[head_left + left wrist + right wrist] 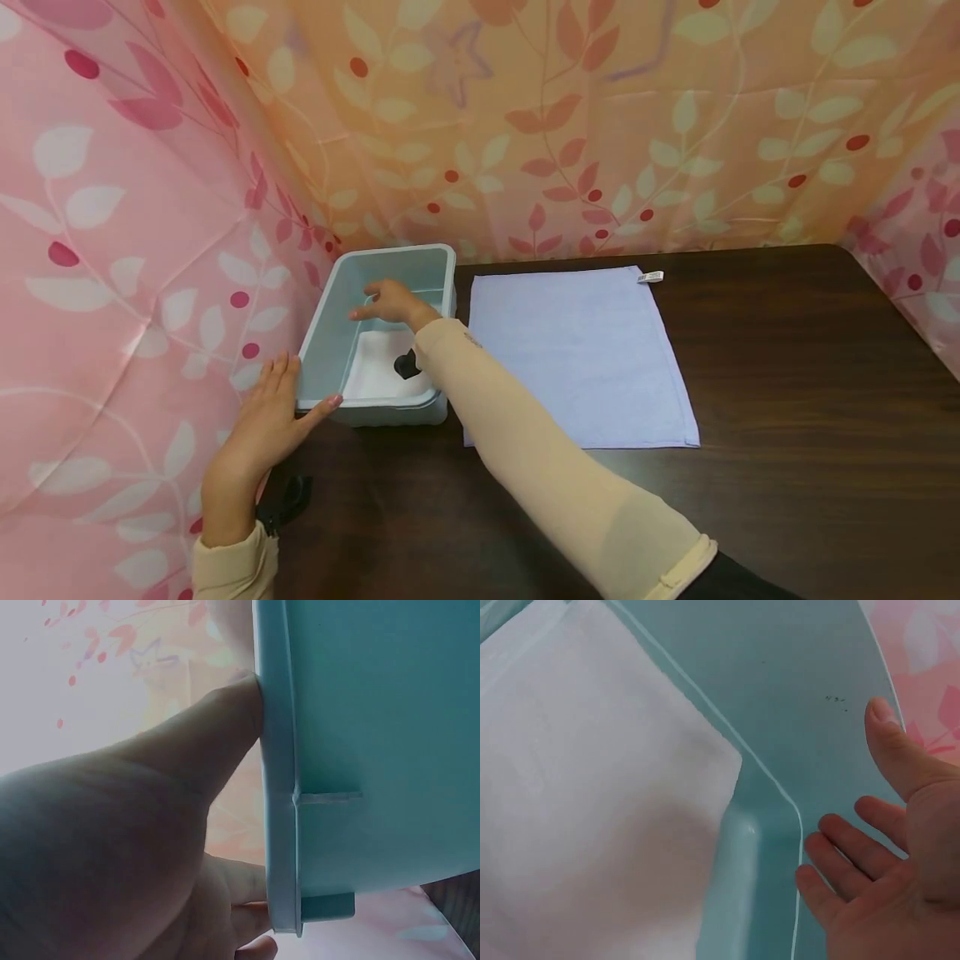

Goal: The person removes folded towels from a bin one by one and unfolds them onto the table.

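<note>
A pale blue-green plastic bin (330, 312) stands on the table at the left. My left hand (266, 421) rests on its near left corner, the thumb along the front rim and the fingers stretched along the left side. In the left wrist view, that thumb (236, 705) touches the bin's rim (279, 765). Over the inside of the bin hovers my right hand (390, 302), holding nothing, its fingers loosely spread. Below it, a folded white cloth (592, 787) lies flat on the bin floor, partly hidden in the head view by my right forearm.
A light lavender-blue towel (570, 350) with a small white tag lies spread flat on the dark wooden table (787, 400), just right of the bin. Floral curtains (540, 133) hang behind the table and on both sides, close against the bin's left.
</note>
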The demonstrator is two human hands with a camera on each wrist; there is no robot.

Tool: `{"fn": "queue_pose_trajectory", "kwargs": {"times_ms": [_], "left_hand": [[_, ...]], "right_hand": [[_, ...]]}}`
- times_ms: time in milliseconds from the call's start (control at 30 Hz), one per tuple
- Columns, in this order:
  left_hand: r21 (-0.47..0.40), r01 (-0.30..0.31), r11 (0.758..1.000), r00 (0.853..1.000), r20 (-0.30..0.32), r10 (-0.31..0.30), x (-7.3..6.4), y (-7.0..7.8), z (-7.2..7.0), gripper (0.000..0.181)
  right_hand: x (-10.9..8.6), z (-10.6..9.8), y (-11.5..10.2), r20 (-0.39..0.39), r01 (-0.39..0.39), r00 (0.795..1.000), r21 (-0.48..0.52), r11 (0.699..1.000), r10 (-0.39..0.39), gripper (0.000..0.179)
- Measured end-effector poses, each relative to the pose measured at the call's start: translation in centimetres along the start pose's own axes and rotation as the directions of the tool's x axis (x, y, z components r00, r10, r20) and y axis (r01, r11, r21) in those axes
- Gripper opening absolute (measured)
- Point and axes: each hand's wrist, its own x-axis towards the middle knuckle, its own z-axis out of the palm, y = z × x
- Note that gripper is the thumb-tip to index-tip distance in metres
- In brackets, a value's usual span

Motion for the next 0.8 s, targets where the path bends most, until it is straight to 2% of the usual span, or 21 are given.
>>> {"fn": "queue_pose_trajectory", "kwargs": {"times_ms": [100,200,333,400,467,667,800], "left_hand": [[0.0,0.006,1.0,1.0,0.002,-0.006,-0.1,0.0,0.0,0.101],[-0.003,0.012,1.0,1.0,0.001,-0.012,-0.1,0.1,0.0,0.101],[0.0,0.011,1.0,1.0,-0.007,-0.011,-0.1,0.4,0.1,0.101],[-0.003,0.012,1.0,1.0,-0.01,-0.012,-0.3,0.7,0.2,0.101],[-0.005,0.016,1.0,1.0,-0.016,-0.016,-0.4,0.8,0.2,0.1],[-0.016,0.021,1.0,0.999,-0.043,-0.022,-1.0,1.3,0.1,0.1],[-0.022,0.027,0.999,0.999,-0.041,-0.028,-1.3,1.6,0.3,0.101]], "right_hand": [[0.5,0.2,-0.7,-0.022,0.002,1.0,0.039,0.999,-0.001,0.068],[1.2,0.6,-1.0,-0.058,0.005,0.998,0.146,0.989,0.004,0.065],[1.5,1.4,-0.5,-0.043,-0.121,0.99,0.242,0.963,0.136,0.065],[1.3,1.6,-0.1,-0.021,-0.184,0.981,0.245,0.952,0.195,0.065],[1.2,1.7,0.0,-0.008,-0.208,0.976,0.22,0.953,0.215,0.065],[0.7,1.7,0.1,-0.014,-0.163,0.986,0.073,0.984,0.165,0.059],[0.6,1.8,0.1,0.039,-0.144,0.989,-0.029,0.989,0.145,0.056]]}}
